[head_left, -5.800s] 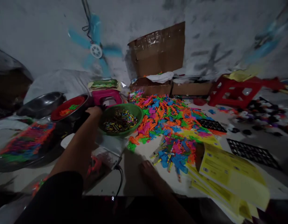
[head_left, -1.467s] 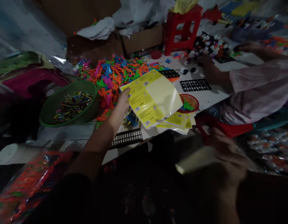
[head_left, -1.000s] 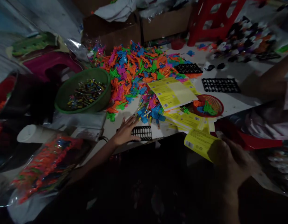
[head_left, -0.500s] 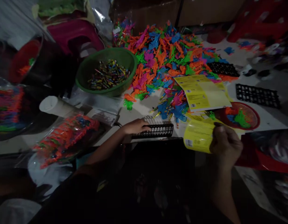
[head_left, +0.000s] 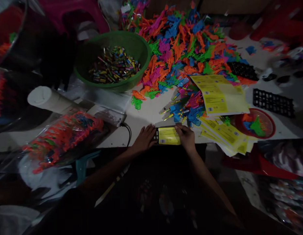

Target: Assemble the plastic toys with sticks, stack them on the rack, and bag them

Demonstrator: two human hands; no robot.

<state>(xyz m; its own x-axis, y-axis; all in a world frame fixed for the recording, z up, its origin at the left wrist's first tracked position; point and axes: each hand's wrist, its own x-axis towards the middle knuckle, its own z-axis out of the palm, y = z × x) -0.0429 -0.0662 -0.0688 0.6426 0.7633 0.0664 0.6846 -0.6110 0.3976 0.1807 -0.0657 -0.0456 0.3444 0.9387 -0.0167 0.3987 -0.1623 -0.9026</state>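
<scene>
A yellow printed card [head_left: 169, 136] lies over a black plastic grid tray [head_left: 155, 135] at the table's front edge. My right hand [head_left: 186, 137] pinches the card's right end, pressing it down at the tray. My left hand [head_left: 144, 138] rests at the tray's left end with fingers stretched out flat, touching it. Just behind the tray lie blue and pink plastic toy pieces [head_left: 176, 112] with yellow-tipped sticks among them. To the right, more yellow cards [head_left: 221, 132] are fanned over the table edge.
A green basin [head_left: 112, 86] holds many small coloured tubes. Behind it rises a heap of bright plastic pieces [head_left: 179, 49]. A red basket [head_left: 271, 122] and another black grid [head_left: 273, 101] are at right; a filled clear bag [head_left: 65, 138] and white roll [head_left: 47, 99] at left.
My right hand has brought the yellow card leftward onto the black grid tray. The tray lies flatter now, with my left hand still at its left end. The view has shifted.
</scene>
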